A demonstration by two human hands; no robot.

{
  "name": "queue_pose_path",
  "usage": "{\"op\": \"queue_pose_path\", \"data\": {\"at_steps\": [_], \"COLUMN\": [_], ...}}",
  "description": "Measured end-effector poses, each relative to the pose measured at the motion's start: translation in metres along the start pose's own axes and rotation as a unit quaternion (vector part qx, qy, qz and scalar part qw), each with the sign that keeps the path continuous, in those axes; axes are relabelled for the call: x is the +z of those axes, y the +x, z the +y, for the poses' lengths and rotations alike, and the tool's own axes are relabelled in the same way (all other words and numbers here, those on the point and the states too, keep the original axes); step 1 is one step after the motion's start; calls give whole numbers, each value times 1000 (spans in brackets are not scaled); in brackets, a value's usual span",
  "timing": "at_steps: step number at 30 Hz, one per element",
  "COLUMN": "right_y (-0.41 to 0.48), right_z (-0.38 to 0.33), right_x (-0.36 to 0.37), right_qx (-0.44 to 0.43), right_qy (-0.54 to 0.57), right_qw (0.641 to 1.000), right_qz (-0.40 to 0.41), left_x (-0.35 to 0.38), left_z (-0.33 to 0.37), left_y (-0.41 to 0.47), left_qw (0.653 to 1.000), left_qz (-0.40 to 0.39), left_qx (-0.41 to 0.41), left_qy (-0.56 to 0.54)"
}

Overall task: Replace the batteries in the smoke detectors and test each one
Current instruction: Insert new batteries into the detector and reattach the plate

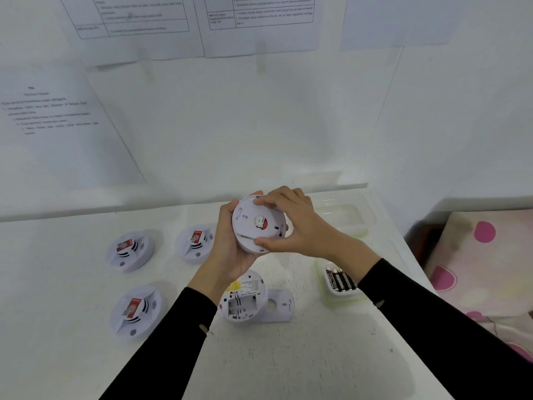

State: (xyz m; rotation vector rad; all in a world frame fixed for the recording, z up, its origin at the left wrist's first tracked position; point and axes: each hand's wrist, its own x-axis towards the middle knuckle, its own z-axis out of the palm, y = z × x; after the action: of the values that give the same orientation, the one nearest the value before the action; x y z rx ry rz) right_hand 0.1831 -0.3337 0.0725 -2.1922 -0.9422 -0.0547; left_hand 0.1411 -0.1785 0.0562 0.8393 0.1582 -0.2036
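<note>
The held detector (278, 217) sits above the bench (288, 356), between both hands, with its flat back plate (246, 223) turned up toward the camera. The left grip (230, 243) cups the body from the left and beneath. The right grip (294, 223) closes on the plate's rim, fingertips at the top edge and thumb at the bottom. The two grips therefore oppose each other across the disc (well placed, I judge, for twisting the plate off).

The battery bay and the front face are hidden, as are the left fingertips. A dark seam shows at the lower edge, but I cannot tell whether the plate is loose. Just below, an opened detector (243, 301) lies with its bay empty, and the batteries (340, 280) are nearer the right arm.
</note>
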Motion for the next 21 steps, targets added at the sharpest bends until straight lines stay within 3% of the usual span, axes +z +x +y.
{"op": "queue_pose_path", "data": {"at_steps": [7,21], "right_y": [0,-2], "right_z": [-5,-2], "right_x": [-2,-6], "right_qx": [24,8], "right_qy": [63,42], "right_qw": [997,998], "right_qz": [-24,-41], "left_x": [-1,-1], "left_z": [0,-4], "left_y": [1,5], "left_qw": [999,996], "left_qz": [9,-13], "left_qx": [-24,-39], "left_qy": [39,82]}}
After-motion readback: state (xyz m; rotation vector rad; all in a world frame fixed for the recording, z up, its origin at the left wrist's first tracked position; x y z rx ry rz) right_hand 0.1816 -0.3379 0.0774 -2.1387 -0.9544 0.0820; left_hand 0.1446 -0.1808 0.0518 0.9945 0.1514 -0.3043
